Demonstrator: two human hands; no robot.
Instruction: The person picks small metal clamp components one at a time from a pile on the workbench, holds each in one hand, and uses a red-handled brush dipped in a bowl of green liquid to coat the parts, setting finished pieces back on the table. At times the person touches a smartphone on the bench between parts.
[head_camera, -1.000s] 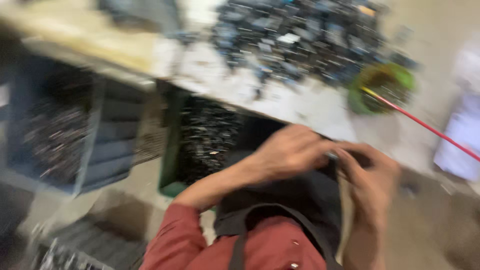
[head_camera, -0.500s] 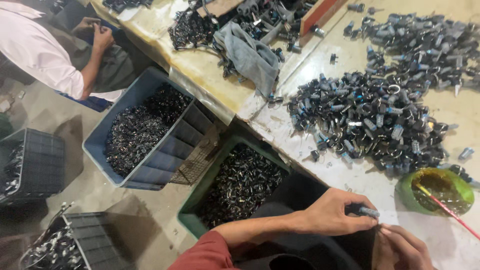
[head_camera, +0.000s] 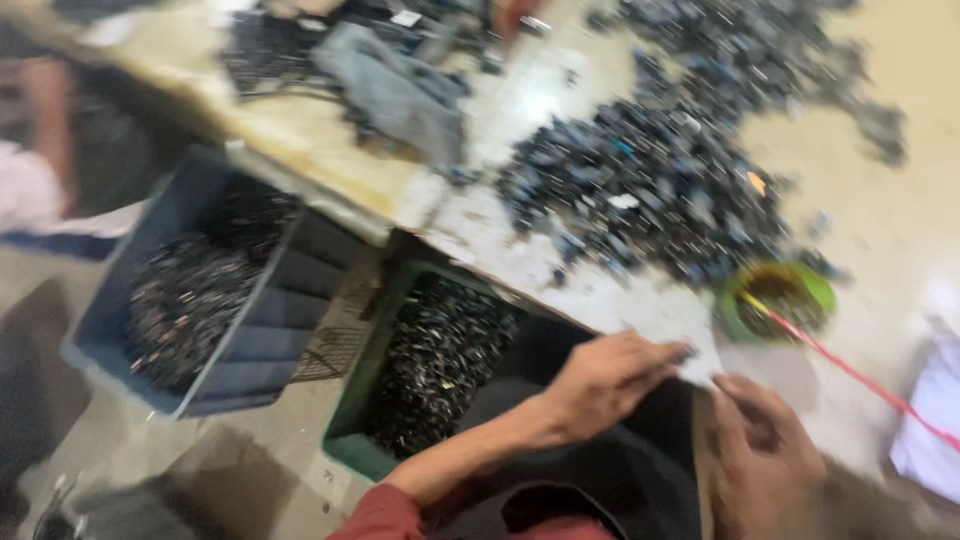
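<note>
At the near edge of the desk (head_camera: 520, 255), both hands meet over a dark lap or apron. The left hand (head_camera: 600, 380) reaches in from a red sleeve, its fingers (head_camera: 660, 355) pinched together around a small dark part (head_camera: 686, 352) that shows just past the fingertips, right at the desk's corner. By its look, and by the look of the heap it resembles, the part is likely a small, stiff metal or plastic piece, light enough for a fingertip pinch and not fragile; being short and perhaps smooth, it is best held across its middle between thumb and forefinger. The right hand (head_camera: 765, 455) sits just beside it, lower, with fingers curled inward; motion blur hides whether anything lies inside them, so I cannot tell if it grips something or is merely cupped. Behind the hands, a large pile of dark parts (head_camera: 650, 190) spreads over the desk, with a grey cloth (head_camera: 395, 90) farther back and a green bowl (head_camera: 775, 300) near the pile, a red stick (head_camera: 850, 372) slanting out of it. Below the desk edge stand a green crate (head_camera: 350, 440) and a blue crate (head_camera: 240, 370), both holding dark pieces. Another person's arm shows at far left.
</note>
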